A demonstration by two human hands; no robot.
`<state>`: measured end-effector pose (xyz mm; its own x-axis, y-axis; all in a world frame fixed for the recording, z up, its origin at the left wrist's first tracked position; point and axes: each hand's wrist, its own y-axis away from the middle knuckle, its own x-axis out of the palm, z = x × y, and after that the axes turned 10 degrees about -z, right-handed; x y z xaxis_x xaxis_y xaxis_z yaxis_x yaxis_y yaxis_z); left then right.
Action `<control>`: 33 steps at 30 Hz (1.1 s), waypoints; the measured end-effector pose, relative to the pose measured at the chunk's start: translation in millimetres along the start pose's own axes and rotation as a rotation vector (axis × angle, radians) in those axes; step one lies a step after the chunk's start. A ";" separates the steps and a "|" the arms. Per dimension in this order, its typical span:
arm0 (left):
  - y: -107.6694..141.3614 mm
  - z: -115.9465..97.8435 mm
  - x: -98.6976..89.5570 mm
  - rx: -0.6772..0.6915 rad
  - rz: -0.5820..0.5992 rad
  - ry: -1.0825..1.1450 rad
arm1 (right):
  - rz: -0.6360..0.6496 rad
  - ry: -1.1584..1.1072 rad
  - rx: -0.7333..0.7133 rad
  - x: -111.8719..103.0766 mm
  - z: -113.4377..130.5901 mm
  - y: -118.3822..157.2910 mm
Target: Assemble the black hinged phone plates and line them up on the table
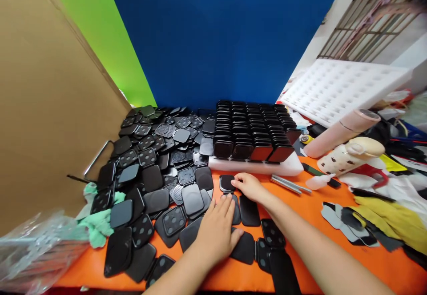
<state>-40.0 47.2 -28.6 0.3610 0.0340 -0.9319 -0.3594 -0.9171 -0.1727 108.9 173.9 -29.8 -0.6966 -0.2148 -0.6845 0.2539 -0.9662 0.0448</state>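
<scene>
A small black hinged compact case (227, 183) lies unfolded on the orange table, its upper half framed by a shiny rim. My right hand (248, 185) pinches the right edge of that half with thumb and fingertips. My left hand (217, 227) rests palm down just below, fingers stretched out over the lower half and partly hiding it. Under and around the left hand lie other flat black cases (249, 210), some with dotted faces (273, 233). A large heap of similar cases (153, 175) spreads to the left.
Behind my hands, black cases (251, 130) stand in tight rows on a white foam tray (256, 165). To the right are metal rods (289, 184), a pink bottle (342, 130), a patterned bottle (347, 156) and yellow cloth (393, 219). A cardboard wall (50, 86) borders the left.
</scene>
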 end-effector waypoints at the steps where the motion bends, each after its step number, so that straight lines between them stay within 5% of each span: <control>1: 0.2 0.1 0.8 0.000 -0.004 -0.002 | 0.020 -0.002 -0.006 -0.8 -0.1 -1.3; 11: 1.5 0.2 2.7 0.001 0.001 0.005 | 0.082 -0.036 -0.025 -4.5 1.9 -3.4; 33: 0.8 1.5 1.2 -0.011 0.007 0.046 | 0.110 0.291 0.030 -2.8 18.6 -15.3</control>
<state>-41.2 47.1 -30.3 0.3980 0.0097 -0.9173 -0.3528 -0.9214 -0.1628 94.4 186.6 -15.0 -0.4434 -0.2728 -0.8538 0.2944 -0.9440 0.1487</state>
